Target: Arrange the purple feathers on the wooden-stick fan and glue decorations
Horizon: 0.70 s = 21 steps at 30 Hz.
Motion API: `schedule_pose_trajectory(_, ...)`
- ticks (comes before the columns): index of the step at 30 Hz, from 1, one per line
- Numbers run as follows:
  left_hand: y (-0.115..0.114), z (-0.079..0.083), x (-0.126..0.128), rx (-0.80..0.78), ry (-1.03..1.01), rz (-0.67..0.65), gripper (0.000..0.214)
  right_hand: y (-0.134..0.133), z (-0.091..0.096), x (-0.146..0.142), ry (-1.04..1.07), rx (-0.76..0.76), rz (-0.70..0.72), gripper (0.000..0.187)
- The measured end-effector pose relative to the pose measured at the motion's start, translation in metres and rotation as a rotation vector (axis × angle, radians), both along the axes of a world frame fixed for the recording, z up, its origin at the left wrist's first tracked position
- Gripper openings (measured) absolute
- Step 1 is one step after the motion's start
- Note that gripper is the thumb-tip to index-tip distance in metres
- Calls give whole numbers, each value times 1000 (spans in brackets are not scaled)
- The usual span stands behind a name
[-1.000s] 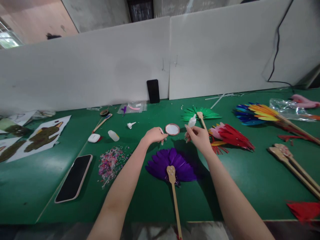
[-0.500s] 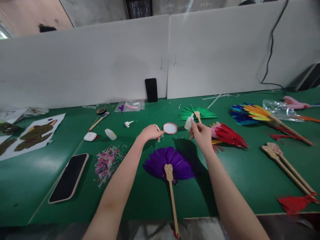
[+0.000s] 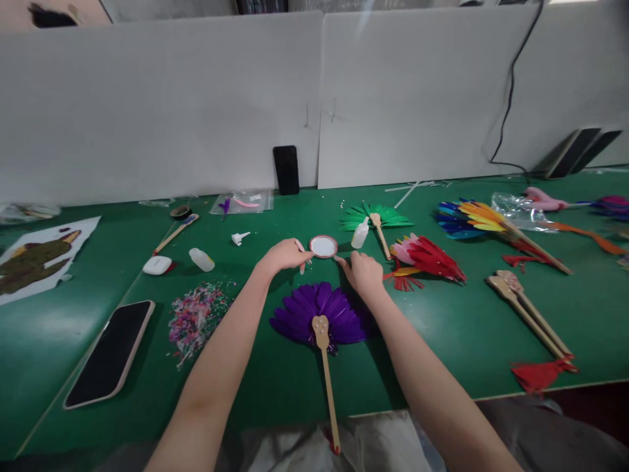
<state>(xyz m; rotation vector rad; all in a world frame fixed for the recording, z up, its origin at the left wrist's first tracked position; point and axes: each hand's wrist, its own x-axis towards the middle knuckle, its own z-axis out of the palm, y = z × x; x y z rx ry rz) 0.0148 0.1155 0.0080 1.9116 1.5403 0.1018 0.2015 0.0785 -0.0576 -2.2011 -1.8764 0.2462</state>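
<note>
The left hand (image 3: 285,254) and right hand (image 3: 363,272), loosely curled and seemingly empty (fingertips too small to be sure), flank the white-filled round dish (image 3: 323,246) just beyond the purple feather fan (image 3: 314,307), where a careless nudge could spill it onto the feathers.

Two phones (image 3: 108,354) (image 3: 286,169), two bottles (image 3: 201,259) (image 3: 360,234), one lid (image 3: 323,246)

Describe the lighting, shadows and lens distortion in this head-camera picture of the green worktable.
Head view: soft light leaves pale glare on the green table beside the black smartphone; the right hand and forearm shade the purple feather fan; the wide lens bows the white partition boards; the bottom edge blurs.
</note>
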Motion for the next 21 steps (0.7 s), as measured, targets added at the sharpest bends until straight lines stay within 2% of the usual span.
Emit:
schedule_pose_trajectory(4,-3,5,-1,7,-30,-2,43,0,-5,-10,-41,-61,10,30)
schedule_pose_trajectory(8,-5,11,-3,17,-52,6,42,2,-1,-3,-6,-77,41,31)
schedule_pose_trajectory(11,-5,14,-6,21,-79,23,41,1,12,11,51,-33,91,29)
schedule_pose_trajectory(14,-4,18,-12,35,-114,63,38,-8,34,13,118,54,191,27)
schedule_pose_trajectory(16,-5,26,-21,71,-144,104,38,-19,50,0,163,109,289,44)
schedule_pose_trajectory(17,-7,32,-27,106,-158,135,39,-26,58,-12,185,124,352,46)
schedule_pose_trajectory(21,-25,67,-59,314,-199,298,46,-51,76,-84,235,83,639,33)
